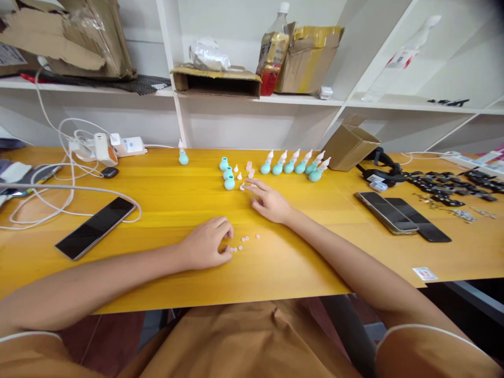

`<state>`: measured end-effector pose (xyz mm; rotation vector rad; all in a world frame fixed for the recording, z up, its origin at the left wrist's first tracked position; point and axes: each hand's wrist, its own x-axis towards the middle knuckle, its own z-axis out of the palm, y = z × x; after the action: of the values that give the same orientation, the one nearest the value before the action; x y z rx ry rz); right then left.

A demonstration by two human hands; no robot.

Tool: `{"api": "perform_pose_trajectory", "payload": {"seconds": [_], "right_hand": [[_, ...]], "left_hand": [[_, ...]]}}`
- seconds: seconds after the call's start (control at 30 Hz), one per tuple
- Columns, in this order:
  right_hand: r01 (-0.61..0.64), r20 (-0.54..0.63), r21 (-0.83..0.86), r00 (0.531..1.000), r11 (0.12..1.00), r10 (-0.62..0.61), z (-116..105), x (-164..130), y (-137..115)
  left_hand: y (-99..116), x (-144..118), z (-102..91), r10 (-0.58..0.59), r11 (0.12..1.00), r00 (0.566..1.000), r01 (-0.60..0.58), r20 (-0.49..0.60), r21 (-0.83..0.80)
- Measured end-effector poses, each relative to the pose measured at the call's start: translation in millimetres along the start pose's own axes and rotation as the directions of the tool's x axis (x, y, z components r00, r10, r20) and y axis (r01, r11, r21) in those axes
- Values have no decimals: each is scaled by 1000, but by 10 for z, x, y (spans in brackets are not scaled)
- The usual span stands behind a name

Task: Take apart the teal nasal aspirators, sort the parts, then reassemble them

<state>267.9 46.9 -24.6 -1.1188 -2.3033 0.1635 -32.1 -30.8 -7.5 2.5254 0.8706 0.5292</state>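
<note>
Tiny pale pink round caps [244, 240] are lying scattered on the glossy yellow wooden counter [165, 194], just beside the left hand [207, 243], whose grip is curling loosely closed with fingertips touching the nearest ones. Farther back, the right hand [271, 202] is resting with fingers spread open, fingertips touching a small translucent pink nozzle tip [244, 186] near three smooth teal rubber bulbs [228, 173] and a row of teal bulbs fitted with pale conical nozzles [295, 164].

Yellow wood table [165, 199] w/ white shelf unit [252, 100] behind, against white wall [236, 21]. Torn cardboard boxes [79, 37] on shelf. Even, bright light.
</note>
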Motion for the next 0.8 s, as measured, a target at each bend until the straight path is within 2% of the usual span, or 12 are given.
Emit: {"api": "perform_pose_trajectory", "payload": {"seconds": [0.17,0.37,0.63,0.8], "right_hand": [[-35,10,-24,999,999,35,121,27,105],[-47,44,-33,998,998,48,145,47,103],[71,-21,79,997,994,-70,83,24,126],[150,-76,174,987,973,-138,10,9,100]], "left_hand": [[-1,16,15,31,999,1000,-31,-3,26],[-7,20,-11,60,998,997,-60,44,18],[-11,21,-5,150,989,987,-149,63,-27],[-12,39,-9,162,984,985,-157,57,-81]]}}
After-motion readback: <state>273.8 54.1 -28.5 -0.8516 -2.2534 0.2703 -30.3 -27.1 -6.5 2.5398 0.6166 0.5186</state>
